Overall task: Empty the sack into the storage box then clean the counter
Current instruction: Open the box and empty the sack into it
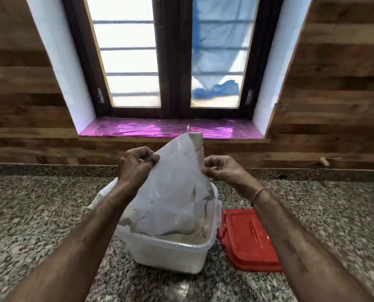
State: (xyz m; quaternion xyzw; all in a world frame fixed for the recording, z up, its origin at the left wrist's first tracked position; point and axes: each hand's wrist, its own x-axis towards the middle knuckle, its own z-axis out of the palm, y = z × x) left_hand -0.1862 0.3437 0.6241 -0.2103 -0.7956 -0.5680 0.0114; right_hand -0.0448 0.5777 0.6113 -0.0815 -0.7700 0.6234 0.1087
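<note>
Both hands, left hand (138,163) and right hand (219,168), pinch the upside-down sack (173,192) over the storage box (170,251). If it tips sideways, flour could spill onto the tabletop (39,214).

Wood-plank wall (18,83) sitting behind a speckled granite counter (39,214). Dark-framed two-pane window (173,62) letting in bright daylight, horizontal bars across the glass, blue sheet (221,51) hanging behind the right pane. Shiny magenta film covering the sill (170,129).
</note>
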